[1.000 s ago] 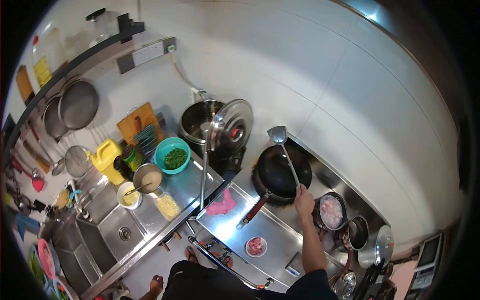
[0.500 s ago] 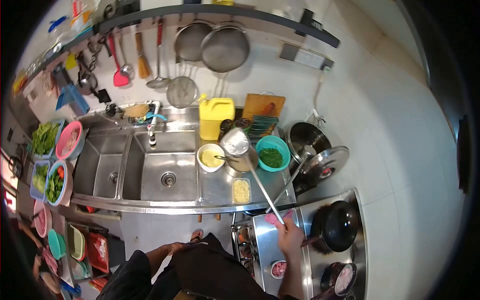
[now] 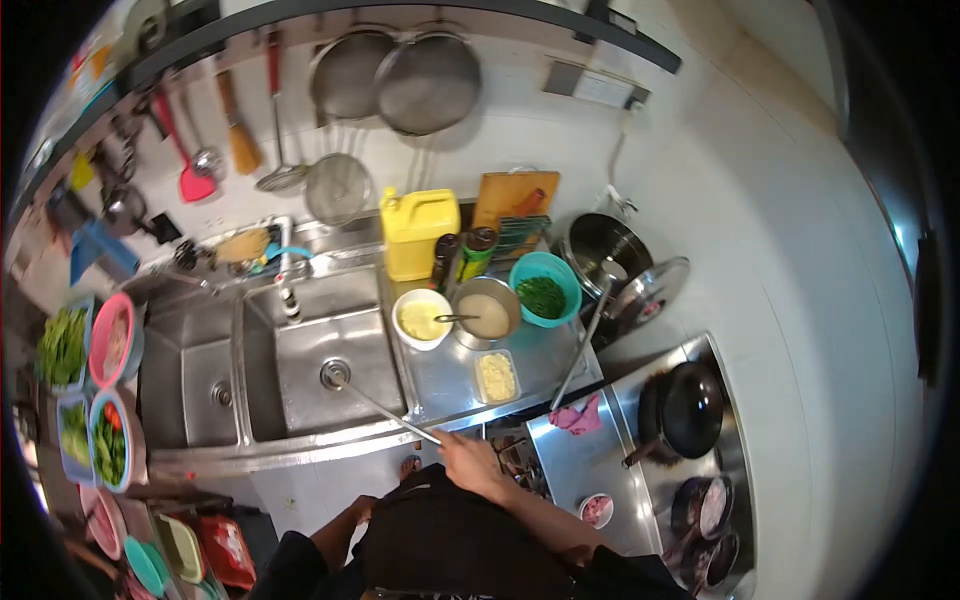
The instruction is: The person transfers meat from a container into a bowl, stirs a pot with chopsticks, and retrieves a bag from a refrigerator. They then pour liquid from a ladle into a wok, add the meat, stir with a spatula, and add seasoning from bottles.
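Observation:
My right hand [image 3: 470,464] is closed around the long metal handle of a ladle [image 3: 388,410]. Its handle reaches over the front rim of the right sink basin [image 3: 300,405], with the far end down by the drain; the ladle's bowl is hard to tell from the drain there. My left hand [image 3: 362,510] rests low against the dark apron [image 3: 445,535], its fingers mostly hidden. On the counter right of the sink are a white bowl of something yellow [image 3: 422,318], a metal pot of pale liquid [image 3: 489,314] with a spoon, and a tub of pale yellow bits [image 3: 496,377].
A turquoise bowl of chopped greens [image 3: 542,292] and a yellow jug [image 3: 420,235] stand farther back. To the right are a deep pot [image 3: 607,250] with another long handle, a wok [image 3: 690,412] and a pink cloth [image 3: 575,415]. Vegetable baskets [image 3: 62,345] line the left.
My right hand has swung left with the ladle, bringing its far end from above the metal pot down into the right sink basin. The view has shifted slightly.

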A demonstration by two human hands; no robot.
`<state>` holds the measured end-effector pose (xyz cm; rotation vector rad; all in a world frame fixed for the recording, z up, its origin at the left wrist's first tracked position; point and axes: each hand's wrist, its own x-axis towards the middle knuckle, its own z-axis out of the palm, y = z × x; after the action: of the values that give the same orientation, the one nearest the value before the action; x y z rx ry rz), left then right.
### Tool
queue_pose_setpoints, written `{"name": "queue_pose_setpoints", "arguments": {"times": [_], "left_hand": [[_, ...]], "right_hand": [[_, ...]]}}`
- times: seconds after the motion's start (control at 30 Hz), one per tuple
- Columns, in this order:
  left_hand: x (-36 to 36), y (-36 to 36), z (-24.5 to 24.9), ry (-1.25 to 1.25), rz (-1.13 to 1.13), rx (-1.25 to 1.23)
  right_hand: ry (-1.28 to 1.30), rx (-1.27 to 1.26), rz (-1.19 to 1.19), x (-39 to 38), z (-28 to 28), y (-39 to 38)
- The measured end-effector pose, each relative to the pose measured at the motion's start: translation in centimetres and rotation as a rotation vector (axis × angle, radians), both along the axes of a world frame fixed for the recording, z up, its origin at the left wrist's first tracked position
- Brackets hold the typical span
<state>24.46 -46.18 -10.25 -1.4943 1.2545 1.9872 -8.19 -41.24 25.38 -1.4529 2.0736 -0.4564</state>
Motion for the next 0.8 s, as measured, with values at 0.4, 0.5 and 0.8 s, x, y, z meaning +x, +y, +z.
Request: {"name": "queue_pose_setpoints", "arguments": {"times": [0.4, 0.5, 0.8], "left_hand": [[-14.5, -7.3, 4.8, 0.274, -0.893, -0.611], [-17.3, -5.7, 5.9, 0.374, -0.909, -0.4], [-14.8, -3.3, -2.8, 0.009, -0.557, 0.348]], "right_hand": [[-0.482, -0.297, -0.748, -6.9, -1.5, 17.9], [-0.329, -0.336, -0.987, -8.3, -1.8, 23.7], [0.522, -0.31, -1.286, -19.7, -4.0, 40.6]]}}
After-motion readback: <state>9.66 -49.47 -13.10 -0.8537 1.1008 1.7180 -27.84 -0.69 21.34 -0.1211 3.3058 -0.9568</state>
